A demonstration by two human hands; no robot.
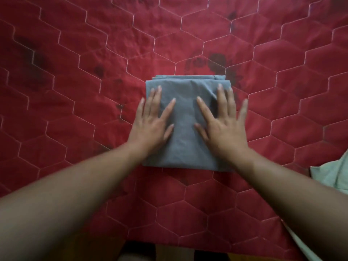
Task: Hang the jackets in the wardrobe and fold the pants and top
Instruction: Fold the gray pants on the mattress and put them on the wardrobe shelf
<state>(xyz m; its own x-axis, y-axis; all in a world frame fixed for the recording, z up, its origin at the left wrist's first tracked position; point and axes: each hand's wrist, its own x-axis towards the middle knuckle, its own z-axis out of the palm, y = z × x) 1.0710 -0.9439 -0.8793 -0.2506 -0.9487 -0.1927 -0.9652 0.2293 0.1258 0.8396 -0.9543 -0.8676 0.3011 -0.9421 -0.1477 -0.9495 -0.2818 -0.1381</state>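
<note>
left hand (153, 122) and right hand (225, 124) lie flat, fingers straight, grasping nothing, pressing the folded grey garment (185, 117) (it sits on a red quilted bedspread (75, 81)).

Just one cam, worn on the head, looking fwd and steeply down onto the bed (75, 102). It sits close: the left arm (79, 189) and right arm (293, 193) come in from the bottom corners, and the bed's near edge shows low in view.
</note>
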